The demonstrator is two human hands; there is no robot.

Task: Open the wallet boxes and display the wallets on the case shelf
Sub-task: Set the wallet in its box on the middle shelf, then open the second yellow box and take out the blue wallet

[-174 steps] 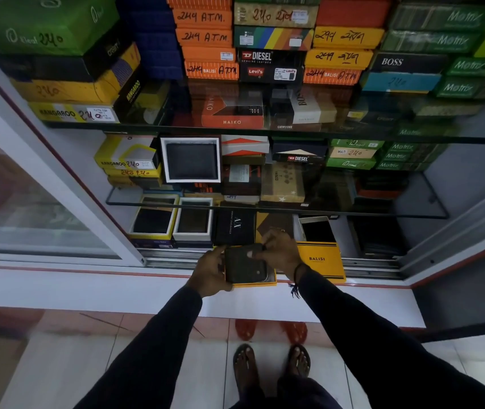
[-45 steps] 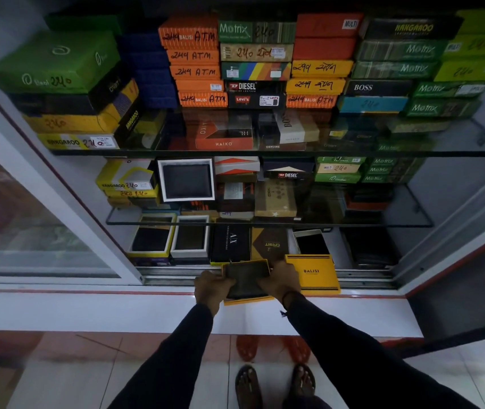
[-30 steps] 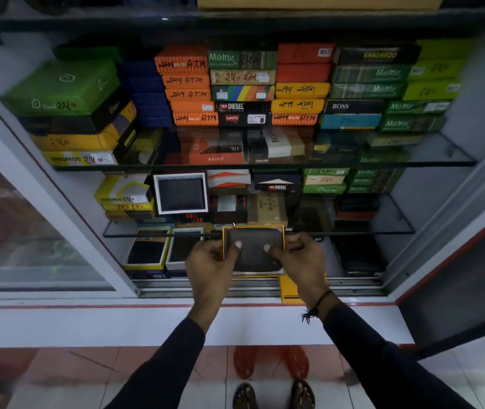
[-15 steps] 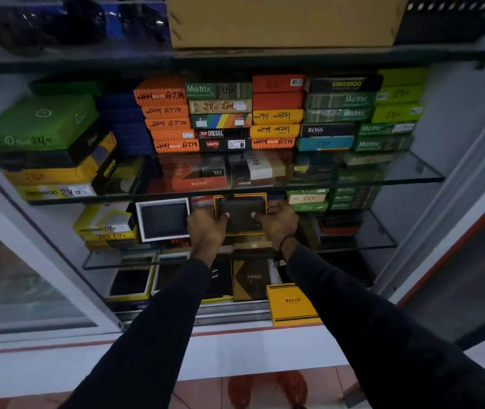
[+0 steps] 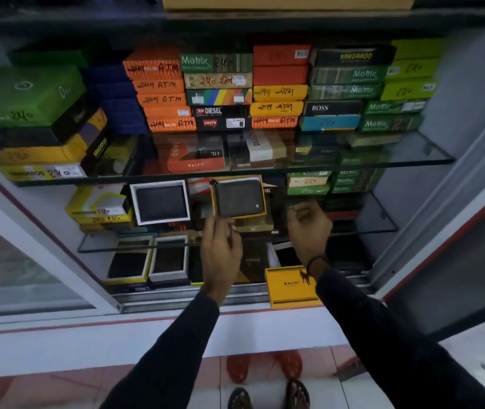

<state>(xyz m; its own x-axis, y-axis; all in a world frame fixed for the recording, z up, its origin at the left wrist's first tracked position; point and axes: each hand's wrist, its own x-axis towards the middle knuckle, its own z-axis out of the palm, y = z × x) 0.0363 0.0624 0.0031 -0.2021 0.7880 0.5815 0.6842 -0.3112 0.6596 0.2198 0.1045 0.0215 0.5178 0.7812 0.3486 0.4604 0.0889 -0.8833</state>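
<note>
The yellow-rimmed open box (image 5: 262,199) with a dark wallet (image 5: 239,197) in it stands propped on the middle glass shelf (image 5: 383,228), just right of a white-framed displayed wallet (image 5: 160,202). The left hand (image 5: 220,252) is directly below the box; its fingertips (image 5: 216,224) touch the lower left corner, apparently pinching the edge, though blur makes the grip uncertain. The right hand (image 5: 309,228) is apart from the box, below and right of it, fingers (image 5: 300,212) loosely curled on nothing. The yellow BALISI lid (image 5: 290,286) lies on the case sill below the right wrist.
</note>
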